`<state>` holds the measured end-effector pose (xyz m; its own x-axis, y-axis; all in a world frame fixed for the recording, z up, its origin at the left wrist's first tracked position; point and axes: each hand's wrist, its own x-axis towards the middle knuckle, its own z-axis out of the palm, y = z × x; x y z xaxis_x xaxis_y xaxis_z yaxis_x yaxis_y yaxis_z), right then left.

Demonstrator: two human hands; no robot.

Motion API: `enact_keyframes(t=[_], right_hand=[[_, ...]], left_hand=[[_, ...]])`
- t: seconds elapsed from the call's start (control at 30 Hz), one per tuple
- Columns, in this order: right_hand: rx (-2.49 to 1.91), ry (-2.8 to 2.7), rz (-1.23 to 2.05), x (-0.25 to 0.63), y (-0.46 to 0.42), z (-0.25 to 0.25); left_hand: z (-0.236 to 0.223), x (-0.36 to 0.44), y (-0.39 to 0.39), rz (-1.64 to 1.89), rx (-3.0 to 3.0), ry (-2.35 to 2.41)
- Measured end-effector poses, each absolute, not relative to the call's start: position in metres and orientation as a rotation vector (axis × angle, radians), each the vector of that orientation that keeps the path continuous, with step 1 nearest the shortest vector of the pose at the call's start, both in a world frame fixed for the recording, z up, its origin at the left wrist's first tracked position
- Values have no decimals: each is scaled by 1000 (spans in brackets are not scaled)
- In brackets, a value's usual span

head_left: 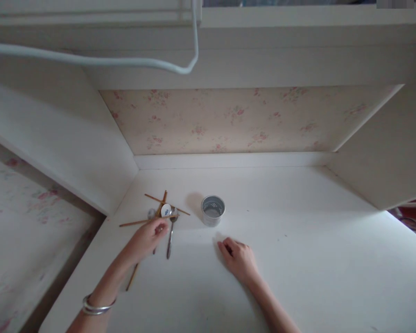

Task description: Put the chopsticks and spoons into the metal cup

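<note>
Presently left hand [146, 239] is reaching into crossed chopsticks [149, 222] and metal spoon [170, 237] on counter [298, 259]; fingers curling, grip unclear. Right hand [238, 259] is resting flat, holding nothing, near perforated metal cup [212, 210]. Lifting one piece singly seems wisest.

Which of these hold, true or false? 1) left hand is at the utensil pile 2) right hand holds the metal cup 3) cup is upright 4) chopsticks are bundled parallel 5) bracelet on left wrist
1) True: the left hand has its fingertips on the pile of chopsticks and spoons.
2) False: the right hand rests on the white desk, holding nothing, apart from the metal cup.
3) True: its open mouth faces up.
4) False: they lie crossed at angles, with a metal spoon beside them.
5) True: a silver bracelet sits there.
</note>
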<state>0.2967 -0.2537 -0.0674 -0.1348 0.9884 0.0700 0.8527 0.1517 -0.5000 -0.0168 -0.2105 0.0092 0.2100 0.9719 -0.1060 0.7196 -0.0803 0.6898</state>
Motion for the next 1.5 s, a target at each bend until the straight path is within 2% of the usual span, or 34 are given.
enact_keyframes(t=[0.27,0.47,0.63,0.73,0.87,0.97,1.2,1.5], right_hand=[[-1758,-2034,480,295,-254,-64],[-1758,-2040,483,295,-255,-62],[-1769,-2047,497,295,-254,-59],[-1776,-2062,485,295,-255,-58],[-1769,-2064,459,295,-256,-58],[-1764,-2052,445,296,-257,-58],[-1755,-2045,427,296,-259,-59],[-1753,-2039,434,296,-259,-61]], left_hand=[[-26,-61,-179,274,2306,1866],[-20,-57,-174,296,2342,1829],[25,-37,-172,730,2361,1772],[68,-9,-173,1020,2104,1755],[117,41,-172,1287,1727,1505],[129,77,-160,1385,1655,1296],[81,124,-118,1163,1829,1263],[24,132,-110,1074,1850,1334]])
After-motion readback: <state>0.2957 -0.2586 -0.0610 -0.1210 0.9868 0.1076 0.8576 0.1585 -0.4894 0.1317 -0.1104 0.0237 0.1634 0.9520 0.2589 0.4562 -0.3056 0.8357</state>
